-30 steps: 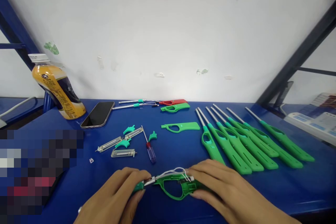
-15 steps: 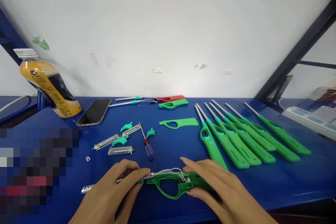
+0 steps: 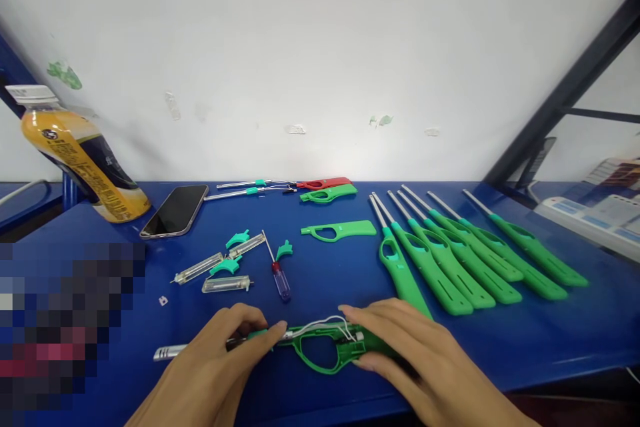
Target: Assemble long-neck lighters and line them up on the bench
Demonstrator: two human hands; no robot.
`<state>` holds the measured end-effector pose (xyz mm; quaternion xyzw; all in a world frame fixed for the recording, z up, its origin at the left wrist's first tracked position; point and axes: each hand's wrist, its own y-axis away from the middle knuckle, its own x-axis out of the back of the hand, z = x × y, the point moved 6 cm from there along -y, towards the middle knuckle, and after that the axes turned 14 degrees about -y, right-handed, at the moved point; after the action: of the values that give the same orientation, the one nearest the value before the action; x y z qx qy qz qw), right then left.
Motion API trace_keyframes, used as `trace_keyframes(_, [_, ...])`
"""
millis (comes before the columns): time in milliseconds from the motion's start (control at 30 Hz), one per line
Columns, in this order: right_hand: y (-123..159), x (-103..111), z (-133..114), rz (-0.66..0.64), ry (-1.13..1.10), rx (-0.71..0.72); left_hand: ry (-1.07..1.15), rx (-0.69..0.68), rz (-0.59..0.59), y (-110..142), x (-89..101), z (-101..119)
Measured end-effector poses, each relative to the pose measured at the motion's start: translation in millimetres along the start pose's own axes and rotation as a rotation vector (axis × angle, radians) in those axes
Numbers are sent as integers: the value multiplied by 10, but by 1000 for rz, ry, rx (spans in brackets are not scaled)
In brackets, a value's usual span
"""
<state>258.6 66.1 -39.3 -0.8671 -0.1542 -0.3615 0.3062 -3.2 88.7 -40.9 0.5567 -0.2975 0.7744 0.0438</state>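
Note:
An opened green gas lighter (image 3: pixel 300 355) lies across the front of the table, its inner side facing up. My left hand (image 3: pixel 215 360) pinches its metal tube (image 3: pixel 169 352) near the teal collar, where the tube meets the handle; the fingers partly hide the joint. White wires (image 3: pixel 325 321) loop over the trigger opening to a small white part in the shell. My right hand (image 3: pixel 420 353) grips the handle's wide end from above, thumb and fingers on opposite edges, covering most of it.
Several assembled green lighters (image 3: pixel 445 273) lie at right. A screwdriver (image 3: pixel 281 280), teal triggers (image 3: pixel 226 265) and clear fuel tanks (image 3: pixel 226 283) lie left of centre. Loose shells (image 3: pixel 345 230) and tubes (image 3: pixel 233 193) lie farther back. A phone (image 3: pixel 175 211) and bottle (image 3: pixel 85 153) stand left.
The view has shifted slightly. The left fingers have closed in around the joint, and the tube sits more in line with the green shell. The right hand keeps its hold.

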Motion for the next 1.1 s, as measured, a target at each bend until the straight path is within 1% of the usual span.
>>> trace_keyframes(100, [-29, 13, -12, -1, -19, -8, -2, 42, -16, 1, -15, -32])
trace_keyframes(200, [-60, 29, -34, 1, -51, -18, 19, 62, -13, 12, -87, -61])
trace_keyframes(300, [-74, 31, -38, 2, -114, -42, 70, 115, -9, 25, -174, -100])
trace_keyframes(433, [-59, 23, -9, 21, -148, -78, 93, 148, 7, 37, -217, -134])
trace_keyframes(533, [-47, 30, -4, 52, -133, -68, 26, 90, -9, 41, -213, -142])
trace_keyframes(667, [-55, 67, -41, 110, -74, -28, -108, -8, 5, 41, -166, -133])
trace_keyframes(800, [-75, 86, -57, 138, -40, -24, -119, -24, -8, 40, -139, -86])
trace_keyframes(867, [-84, 86, -57, 140, -40, -13, -141, -33, 10, 33, -122, -42])
trace_keyframes(1033, [-99, 73, -25, 133, -50, -11, -180, -167, 100, 14, -77, 90])
trace_keyframes(1100, [-100, 63, -13, 125, -58, -21, -191, -174, 92, 23, -80, 78])
